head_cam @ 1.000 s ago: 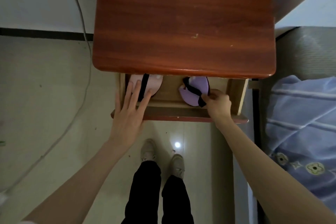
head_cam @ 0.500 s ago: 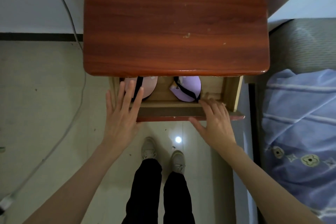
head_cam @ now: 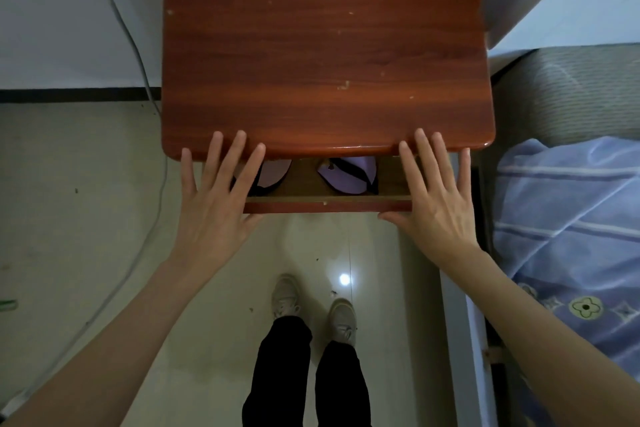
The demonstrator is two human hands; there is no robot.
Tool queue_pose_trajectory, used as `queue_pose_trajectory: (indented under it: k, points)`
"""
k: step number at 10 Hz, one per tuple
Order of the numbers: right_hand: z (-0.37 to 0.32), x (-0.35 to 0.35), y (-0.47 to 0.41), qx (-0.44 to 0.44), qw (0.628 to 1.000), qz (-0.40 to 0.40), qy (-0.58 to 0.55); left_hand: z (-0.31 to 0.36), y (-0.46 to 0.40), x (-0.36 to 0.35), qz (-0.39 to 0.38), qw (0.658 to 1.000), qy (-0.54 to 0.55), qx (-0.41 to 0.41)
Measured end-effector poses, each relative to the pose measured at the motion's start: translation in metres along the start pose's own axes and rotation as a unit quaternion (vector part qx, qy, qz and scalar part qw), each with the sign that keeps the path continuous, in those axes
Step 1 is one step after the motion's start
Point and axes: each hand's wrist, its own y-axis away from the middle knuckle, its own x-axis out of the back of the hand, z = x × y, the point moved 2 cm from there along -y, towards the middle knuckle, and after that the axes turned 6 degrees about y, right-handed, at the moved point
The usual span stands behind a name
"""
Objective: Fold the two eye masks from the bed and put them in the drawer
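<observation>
The nightstand drawer [head_cam: 327,207] stands only a narrow way out under the red-brown top [head_cam: 325,45]. Inside lie two folded eye masks with black straps: a pink one [head_cam: 273,173] at the left, partly hidden by my fingers, and a purple one [head_cam: 348,177] at the right. My left hand [head_cam: 214,204] rests flat with fingers spread against the drawer's left front. My right hand [head_cam: 436,204] lies flat on the drawer's right front. Neither hand holds anything.
A bed with a blue striped, flowered cover [head_cam: 568,236] lies close on the right, a grey pillow [head_cam: 568,94] beyond it. A white cable [head_cam: 152,184] trails down the wall and over the tiled floor at the left. My feet [head_cam: 311,308] stand below the drawer.
My right hand let go of the purple mask and came flat onto the drawer front. Both hands have moved forward and the drawer has slid further in under the top.
</observation>
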Motion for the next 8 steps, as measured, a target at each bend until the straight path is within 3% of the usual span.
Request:
queue_pose_trajectory:
  k: [2, 6, 7, 8]
  points:
    - [0.005, 0.003, -0.041, -0.057, 0.997, -0.039, -0.023, 0.004, -0.039, 0.001, -0.014, 1.0, 0.005, 0.016]
    - [-0.006, 0.011, -0.055, -0.102, 0.994, -0.035, -0.013, 0.009, -0.044, 0.0, 0.007, 0.998, -0.042, 0.049]
    - [-0.009, 0.015, -0.056, -0.098, 0.993, -0.051, -0.045, 0.009, -0.045, -0.002, -0.006, 0.999, -0.03, 0.045]
    - [-0.006, 0.025, -0.048, -0.122, 0.972, -0.102, -0.172, 0.004, -0.042, -0.002, -0.031, 0.999, 0.001, 0.029]
